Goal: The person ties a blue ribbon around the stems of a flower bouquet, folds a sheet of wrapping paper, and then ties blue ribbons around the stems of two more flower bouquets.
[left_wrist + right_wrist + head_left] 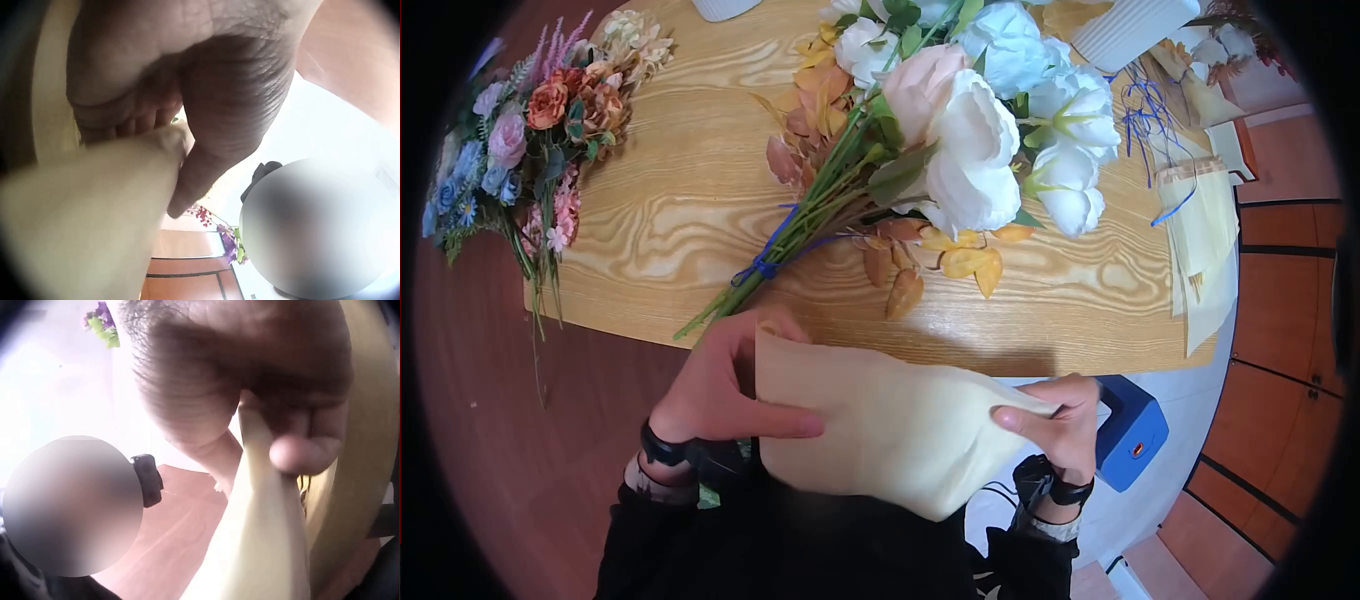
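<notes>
A cream sheet of wrapping paper (880, 415) spans both hands in front of the body, bent and creased toward its lower right. My left hand (725, 385) grips its left end, thumb over the front and fingers behind. The right hand (1060, 420) pinches the right edge, its thumb on the near face. In the right wrist view the paper (250, 519) runs up between thumb and fingers. Just beyond the left hand, on the wooden table (670, 220), lies a bouquet of artificial white and pale pink flowers (970, 150), its green stems (800, 225) tied with blue ribbon (762, 268).
Colourful artificial flowers (530, 130) lie along the table's left side. More cream paper sheets (1205, 230) and tangled blue ribbon (1150, 120) are at the right. A ribbed white container (1130, 35) stands at the back. Below the right table edge sits a blue object (1135, 435).
</notes>
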Demonstrator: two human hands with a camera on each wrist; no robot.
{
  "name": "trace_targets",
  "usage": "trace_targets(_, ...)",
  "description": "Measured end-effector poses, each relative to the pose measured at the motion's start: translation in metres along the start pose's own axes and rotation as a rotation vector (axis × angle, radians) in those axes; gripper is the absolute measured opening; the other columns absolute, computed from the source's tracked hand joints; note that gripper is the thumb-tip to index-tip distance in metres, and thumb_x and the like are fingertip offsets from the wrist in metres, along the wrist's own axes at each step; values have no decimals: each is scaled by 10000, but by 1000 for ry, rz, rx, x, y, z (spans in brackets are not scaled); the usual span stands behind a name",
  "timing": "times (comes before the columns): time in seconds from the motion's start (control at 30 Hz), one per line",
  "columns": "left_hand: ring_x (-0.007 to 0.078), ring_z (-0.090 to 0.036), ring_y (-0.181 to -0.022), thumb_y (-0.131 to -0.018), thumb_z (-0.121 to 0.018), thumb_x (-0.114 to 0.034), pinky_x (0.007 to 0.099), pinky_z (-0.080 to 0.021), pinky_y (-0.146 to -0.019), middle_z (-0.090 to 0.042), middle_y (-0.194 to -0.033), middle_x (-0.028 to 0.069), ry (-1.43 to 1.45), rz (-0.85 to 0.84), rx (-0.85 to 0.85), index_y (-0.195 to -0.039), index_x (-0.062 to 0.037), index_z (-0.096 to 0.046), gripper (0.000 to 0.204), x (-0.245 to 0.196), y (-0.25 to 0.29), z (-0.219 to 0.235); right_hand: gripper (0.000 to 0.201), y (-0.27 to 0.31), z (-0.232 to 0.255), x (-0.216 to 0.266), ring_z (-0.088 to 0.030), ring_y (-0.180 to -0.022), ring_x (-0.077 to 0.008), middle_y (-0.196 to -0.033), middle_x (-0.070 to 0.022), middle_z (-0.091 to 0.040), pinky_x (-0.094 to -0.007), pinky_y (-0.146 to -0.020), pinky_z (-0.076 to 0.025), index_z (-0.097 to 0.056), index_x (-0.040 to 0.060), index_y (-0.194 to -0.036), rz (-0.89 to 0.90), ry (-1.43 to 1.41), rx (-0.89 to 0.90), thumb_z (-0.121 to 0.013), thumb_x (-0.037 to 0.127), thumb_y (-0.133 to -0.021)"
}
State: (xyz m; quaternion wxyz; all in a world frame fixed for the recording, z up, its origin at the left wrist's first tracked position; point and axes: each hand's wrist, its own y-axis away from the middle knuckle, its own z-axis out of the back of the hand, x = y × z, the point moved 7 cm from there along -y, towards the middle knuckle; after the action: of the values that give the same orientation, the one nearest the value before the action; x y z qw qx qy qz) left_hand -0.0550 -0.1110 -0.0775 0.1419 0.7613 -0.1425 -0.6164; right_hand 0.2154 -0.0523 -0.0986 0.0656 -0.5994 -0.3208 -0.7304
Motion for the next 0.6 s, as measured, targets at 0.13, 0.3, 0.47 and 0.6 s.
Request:
trace_targets(0.13, 113, -605, -815, -654, -787, -4, 246, -478, -713, -651, -892, 38, -19, 164, 103, -987, 14, -638, 365, 11, 3, 2, 189, 3, 15, 0, -646, -663, -125, -767, -118, -696, -223, -611, -502, -699, -46, -879, 66, -76, -91, -764, 10, -711)
trace_targets(0.3, 133, -631, -851, -738, -732, -21, 270, -501, -773, -673, -946, 84, 58, 142, -93, -1044, 31, -635, 326, 16, 1, 16, 408, 4, 12, -11, -652, -770, -162, -888, -126, -689, -256, -699, -506, -656, -65, -990, 23, -450, -5, -792, -20, -608)
trace_targets(0.47, 140, -636, -850, -777, -700, -23, 272, -506, -765, -672, -951, 82, 141, 59, -162, -1045, 32, -634, 282, 15, 0, 17, 460, 3, -2, -26, -632, -861, -158, -971, -97, -673, -276, -771, -486, -634, -61, -1020, -4, -554, 25, -804, -6, -596)
trace_targets(0.6, 142, -634, -856, -773, -703, -23, 273, -503, -770, -670, -960, 85, 98, 73, -141, -1052, 36, -631, 294, 16, -1, 21, 303, 2, 8, -34, -621, -776, -122, -904, -93, -680, -246, -691, -483, -654, -72, -943, -26, -568, -8, -770, 36, -684)
